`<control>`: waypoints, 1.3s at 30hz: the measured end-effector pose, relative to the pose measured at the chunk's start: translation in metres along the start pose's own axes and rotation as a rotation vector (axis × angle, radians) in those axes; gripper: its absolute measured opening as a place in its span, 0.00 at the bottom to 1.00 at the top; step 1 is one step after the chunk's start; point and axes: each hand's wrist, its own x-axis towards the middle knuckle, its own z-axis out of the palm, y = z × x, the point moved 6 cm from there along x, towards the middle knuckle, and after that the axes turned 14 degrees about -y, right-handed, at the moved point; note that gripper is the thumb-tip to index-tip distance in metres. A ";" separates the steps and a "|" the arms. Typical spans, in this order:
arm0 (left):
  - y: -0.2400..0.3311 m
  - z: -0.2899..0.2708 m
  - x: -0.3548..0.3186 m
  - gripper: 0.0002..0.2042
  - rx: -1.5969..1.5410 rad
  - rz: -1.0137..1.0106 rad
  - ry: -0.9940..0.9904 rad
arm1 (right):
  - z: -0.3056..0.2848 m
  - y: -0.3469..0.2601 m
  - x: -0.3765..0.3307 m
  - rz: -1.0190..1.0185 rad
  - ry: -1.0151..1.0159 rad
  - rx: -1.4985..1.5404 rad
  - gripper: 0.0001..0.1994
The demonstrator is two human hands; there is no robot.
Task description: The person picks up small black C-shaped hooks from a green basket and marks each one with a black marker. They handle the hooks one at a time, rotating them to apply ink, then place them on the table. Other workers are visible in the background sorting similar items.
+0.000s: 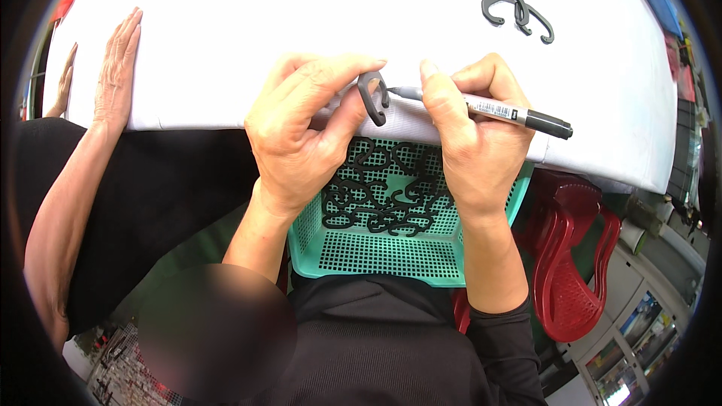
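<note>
my left hand pinches a small black plastic hook between thumb and fingertips, holding it up just over the near edge of the white table. my right hand is closed around a grey marker pen, its tip touching or almost touching the hook's side; i cannot tell which. the capped black end points off to my right.

below my hands, on my lap, sits a teal mesh basket with a tangle of more black hooks in its far half. two loose hooks lie on the table well beyond the pen.

the risks as i judge them: the hook is small and held only by the fingertips, so pressure from the pen tip could twist it or pop it out of the pinch, and it would likely fall into the basket among the others, where it would be hard to tell apart. the tip could also skid off the narrow curved plastic and mark my thumb or the white table cover. another person's hand lies flat on the table at my left, well apart; a nudge of the table from there could jog my stroke. the basket rests loosely on my lap, so shifting my legs could tip it.
</note>
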 end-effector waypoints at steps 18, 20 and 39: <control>0.047 0.014 -0.019 0.17 -0.055 0.214 -0.529 | -0.096 -0.011 0.033 -0.150 0.251 -0.297 0.08; 0.045 0.017 -0.020 0.17 -0.056 0.217 -0.541 | -0.102 -0.011 0.043 -0.168 0.175 -0.594 0.08; 0.062 0.028 0.043 0.20 0.301 0.390 0.023 | -0.045 -0.041 0.018 -0.170 -0.168 -0.325 0.14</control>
